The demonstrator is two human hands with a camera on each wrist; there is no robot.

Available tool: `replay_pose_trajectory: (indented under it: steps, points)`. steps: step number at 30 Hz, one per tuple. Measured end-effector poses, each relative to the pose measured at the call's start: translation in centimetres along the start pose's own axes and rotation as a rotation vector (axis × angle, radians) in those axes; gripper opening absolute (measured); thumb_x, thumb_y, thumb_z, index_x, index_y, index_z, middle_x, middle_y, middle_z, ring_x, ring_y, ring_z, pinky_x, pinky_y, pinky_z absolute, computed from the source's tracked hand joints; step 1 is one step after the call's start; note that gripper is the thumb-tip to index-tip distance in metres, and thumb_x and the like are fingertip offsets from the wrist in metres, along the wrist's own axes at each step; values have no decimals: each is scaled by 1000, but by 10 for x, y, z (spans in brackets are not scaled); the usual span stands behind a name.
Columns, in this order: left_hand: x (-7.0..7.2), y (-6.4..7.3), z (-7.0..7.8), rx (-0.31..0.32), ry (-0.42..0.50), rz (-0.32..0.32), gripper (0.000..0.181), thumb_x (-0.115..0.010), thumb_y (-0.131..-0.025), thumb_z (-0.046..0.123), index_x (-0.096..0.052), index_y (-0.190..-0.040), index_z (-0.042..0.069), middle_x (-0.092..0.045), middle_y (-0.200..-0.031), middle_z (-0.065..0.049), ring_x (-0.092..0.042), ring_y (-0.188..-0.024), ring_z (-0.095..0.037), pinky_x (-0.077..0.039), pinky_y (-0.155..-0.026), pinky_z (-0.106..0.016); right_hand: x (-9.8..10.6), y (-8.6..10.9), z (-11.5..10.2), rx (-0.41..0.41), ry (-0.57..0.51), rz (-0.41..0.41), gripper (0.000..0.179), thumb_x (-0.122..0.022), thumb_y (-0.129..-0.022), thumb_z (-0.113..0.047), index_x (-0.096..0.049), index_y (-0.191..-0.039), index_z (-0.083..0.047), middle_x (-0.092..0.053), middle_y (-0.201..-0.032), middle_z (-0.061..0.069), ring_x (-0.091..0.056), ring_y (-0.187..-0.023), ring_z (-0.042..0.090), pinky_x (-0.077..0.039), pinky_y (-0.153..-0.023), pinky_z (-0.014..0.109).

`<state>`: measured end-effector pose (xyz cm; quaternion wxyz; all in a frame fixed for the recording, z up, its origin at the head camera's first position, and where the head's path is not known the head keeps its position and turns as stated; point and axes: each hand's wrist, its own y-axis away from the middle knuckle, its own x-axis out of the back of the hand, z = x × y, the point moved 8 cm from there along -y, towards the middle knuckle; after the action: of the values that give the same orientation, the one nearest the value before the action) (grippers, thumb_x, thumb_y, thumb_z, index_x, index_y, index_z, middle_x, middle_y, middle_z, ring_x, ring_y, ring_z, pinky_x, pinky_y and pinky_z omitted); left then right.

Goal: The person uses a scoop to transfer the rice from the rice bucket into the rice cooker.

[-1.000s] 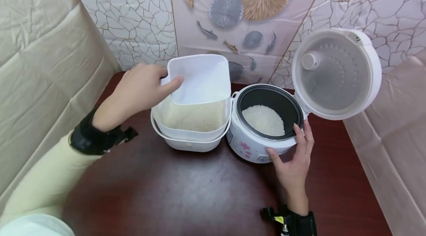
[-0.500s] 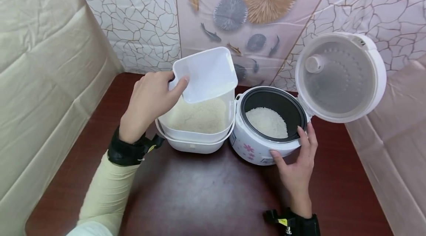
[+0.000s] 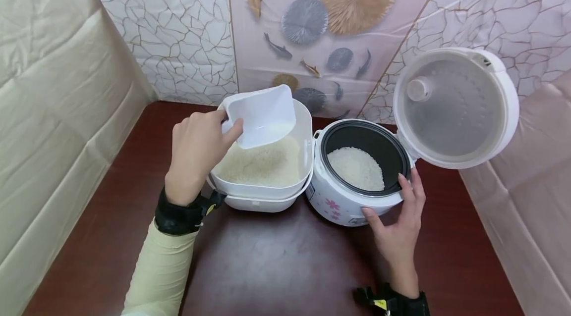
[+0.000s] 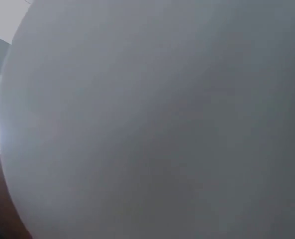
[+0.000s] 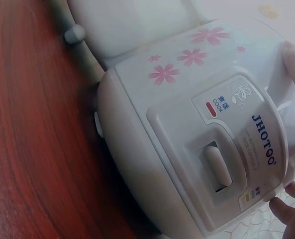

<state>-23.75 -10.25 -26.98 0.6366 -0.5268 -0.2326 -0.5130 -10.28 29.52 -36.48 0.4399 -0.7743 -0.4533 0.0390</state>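
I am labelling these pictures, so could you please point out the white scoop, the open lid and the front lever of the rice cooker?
White scoop (image 3: 264, 120), head view: inside of its hollow.
Open lid (image 3: 452, 107), head view: its inner face.
Front lever (image 5: 218, 166), right wrist view: near its middle.

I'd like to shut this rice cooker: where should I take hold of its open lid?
Probably best by the free rim, at the upper right in the head view, coming from the right. The lid stands open, hinged at its lower left to the rice cooker, so that opposite edge should give most leverage.
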Motion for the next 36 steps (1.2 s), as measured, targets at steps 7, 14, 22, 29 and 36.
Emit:
replay_pose_trajectory:
  steps: [7, 14, 22, 29, 36]
  points:
    - [-4, 5, -2, -3, -76, -40, 54, -68, -98, 61, -71, -94, 8, -51, -56, -9, -55, -53, -35, -41, -46, -45, -4, -6, -24, -9, -25, -10, 94, -78, -89, -61, -50, -149, 5, -33, -165, 27, -29, -154, 39, -24, -123, 34]
    - [-7, 9, 4, 88, -160, -91, 59, -75, -91, 64, -63, -71, 10, -51, -56, -10, -57, -54, -35, -43, -47, -46, -4, -5, -30, 4, -32, -9, 93, -77, -90, -60, -50, -149, 6, -33, -163, 33, -29, -153, 43, -24, -123, 34]
    - [-29, -1, 21, 7, -341, -323, 50, -77, -91, 59, -74, -76, 11, -56, -60, -7, -66, -65, -36, -51, -56, -46, -2, -7, -31, 6, -32, -7, 91, -78, -91, -59, -50, -149, 6, -33, -164, 30, -29, -153, 43, -24, -123, 35]
    - [-51, -5, 34, -122, -467, -526, 42, -75, -95, 53, -79, -85, 12, -60, -62, -4, -66, -67, -28, -55, -63, -41, -1, -9, -31, -6, -25, -19, 91, -78, -91, -58, -49, -150, 5, -32, -164, 31, -29, -154, 43, -24, -124, 37]
    - [-66, -8, 40, -234, -480, -656, 37, -75, -98, 43, -80, -85, 10, -65, -68, -4, -69, -71, -24, -60, -66, -41, -2, -8, -31, -29, -40, -31, 89, -79, -91, -55, -49, -151, 5, -31, -165, 30, -28, -155, 41, -23, -124, 54]
